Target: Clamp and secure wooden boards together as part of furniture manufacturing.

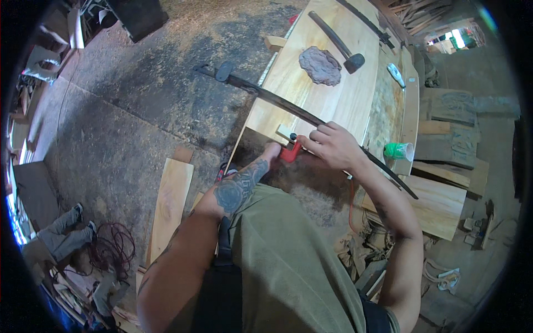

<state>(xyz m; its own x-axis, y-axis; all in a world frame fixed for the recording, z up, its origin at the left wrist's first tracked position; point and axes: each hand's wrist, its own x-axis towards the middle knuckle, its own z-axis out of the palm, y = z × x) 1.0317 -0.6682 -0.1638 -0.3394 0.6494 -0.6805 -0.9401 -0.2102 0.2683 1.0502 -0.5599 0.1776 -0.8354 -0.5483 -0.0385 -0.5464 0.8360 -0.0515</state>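
Note:
A red clamp point(290, 154) sits at the near end of a pale wooden panel point(338, 91), its black pad on a small wood block point(285, 132). My right hand point(336, 145) is curled at the clamp's right side, thumb and index finger against the red frame. Close by on the left, my left hand point(272, 151) reaches to the clamp's lower part; its fingers are hidden under the panel edge and clamp. A long dark bar clamp point(277, 101) lies across the panel and passes beneath my right hand.
On the panel lie a mallet point(338, 41), a crumpled grey-brown lump point(321, 65) and another bar clamp point(366, 22). A white tube point(396, 75) and a green cup point(398, 150) rest at the right. Boards point(172, 191) lie left; a person's legs point(66, 227) show beside a coiled cable point(112, 248).

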